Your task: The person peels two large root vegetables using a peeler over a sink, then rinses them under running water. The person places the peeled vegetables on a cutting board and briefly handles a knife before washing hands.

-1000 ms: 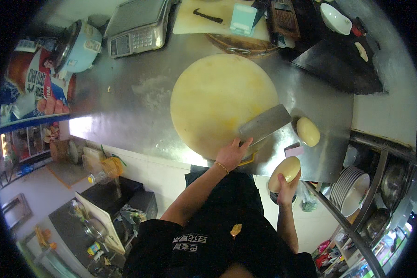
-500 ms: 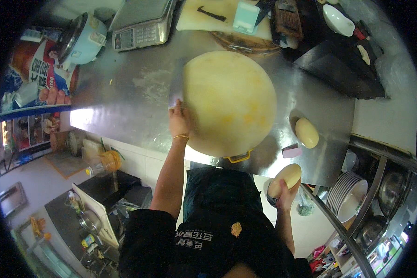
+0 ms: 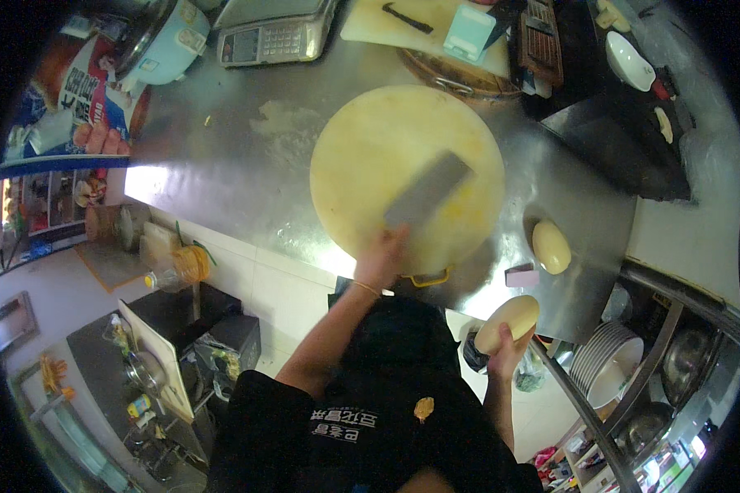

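Observation:
My left hand [image 3: 381, 261] is closed on a cleaver [image 3: 429, 187]; its handle is hidden in my fingers. The broad grey blade, slightly blurred, lies over the right part of a thick round cutting board [image 3: 362, 135]. My right hand [image 3: 511, 352] grips a pale yellow oval that looks like a peeled potato [image 3: 508, 320], held off the table's near edge, right of the board. A second such peeled potato [image 3: 551, 246] rests on the steel table, beside a small lilac block [image 3: 522, 277].
The steel table [image 3: 230, 164] carries a scale [image 3: 271, 41], a light-blue cooker [image 3: 168, 45] and a pale rectangular board [image 3: 370, 25] along its far side. A black box [image 3: 625, 148] and white bowl [image 3: 630, 62] stand far right. Stacked bowls [image 3: 604, 366] sit on a shelf below.
My left hand has swung the cleaver rightward from the board's left edge onto its surface. My right hand still holds the potato in about the same place. The view has shifted slightly.

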### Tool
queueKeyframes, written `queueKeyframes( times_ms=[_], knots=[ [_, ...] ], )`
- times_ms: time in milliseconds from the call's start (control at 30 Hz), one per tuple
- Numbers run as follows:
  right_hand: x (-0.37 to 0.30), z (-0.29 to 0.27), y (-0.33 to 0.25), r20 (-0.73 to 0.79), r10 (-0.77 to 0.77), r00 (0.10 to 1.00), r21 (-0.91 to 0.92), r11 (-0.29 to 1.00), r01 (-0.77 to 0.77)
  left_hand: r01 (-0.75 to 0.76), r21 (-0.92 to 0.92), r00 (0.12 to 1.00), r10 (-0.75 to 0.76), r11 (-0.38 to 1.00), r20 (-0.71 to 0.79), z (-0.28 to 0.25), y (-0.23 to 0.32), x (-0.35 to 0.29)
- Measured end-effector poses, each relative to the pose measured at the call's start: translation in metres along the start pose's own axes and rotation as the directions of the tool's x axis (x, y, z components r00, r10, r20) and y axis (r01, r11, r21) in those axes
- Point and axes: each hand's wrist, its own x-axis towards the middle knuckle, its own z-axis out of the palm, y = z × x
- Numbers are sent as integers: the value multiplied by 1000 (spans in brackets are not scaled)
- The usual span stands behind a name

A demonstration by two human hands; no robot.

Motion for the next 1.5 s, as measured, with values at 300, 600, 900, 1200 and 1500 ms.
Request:
queueKeyframes(
  times_ms=[300,600,900,1200,1500],
  knots=[
    [-15,5,2,-18,49,999,-9,999,-49,245,80,969,-241,966,-52,-61,-13,-29],
    [-15,10,6,13,3,1000,24,1000,-3,47,147,982,-72,988,174,-22,-34,-100],
    [-18,14,14,20,29,999,29,999,-29,275,30,937,-260,961,-235,-91,-67,-87],
    [-27,26,10,9,27,1000,100,995,-27,54,36,999,-53,998,-11,-61,-67,-83],
    [-42,15,3,-125,40,991,128,992,-24,21,54,994,-15,998,-105,-80,-26,-26]
  ],
)
